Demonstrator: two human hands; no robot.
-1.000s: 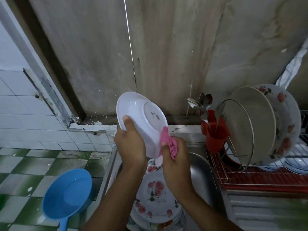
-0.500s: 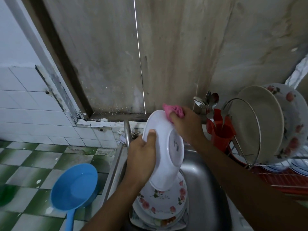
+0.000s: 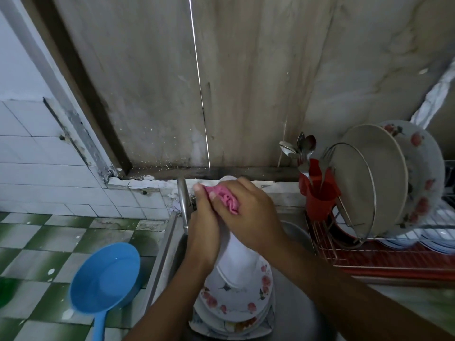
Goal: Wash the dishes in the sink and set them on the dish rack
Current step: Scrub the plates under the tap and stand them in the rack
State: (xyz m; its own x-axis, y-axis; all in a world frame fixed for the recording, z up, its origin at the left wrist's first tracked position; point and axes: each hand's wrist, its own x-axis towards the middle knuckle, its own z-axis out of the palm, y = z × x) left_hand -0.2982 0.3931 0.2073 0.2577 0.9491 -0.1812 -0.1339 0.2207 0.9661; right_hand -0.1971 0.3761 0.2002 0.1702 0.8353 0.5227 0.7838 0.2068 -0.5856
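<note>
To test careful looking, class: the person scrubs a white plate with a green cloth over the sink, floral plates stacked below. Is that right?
Not quite. The head view shows the cloth is pink, not green. The right hand holds it against the white plate, which the left hand grips over the sink, floral plates stacked below.

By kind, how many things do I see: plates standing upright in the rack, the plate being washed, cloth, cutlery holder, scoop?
Upright plates in the dish rack: 2, beige plate and floral plate
White plate being washed: 1
Pink cloth: 1
Red cutlery holder: 1
Blue scoop: 1
Total: 6
</note>
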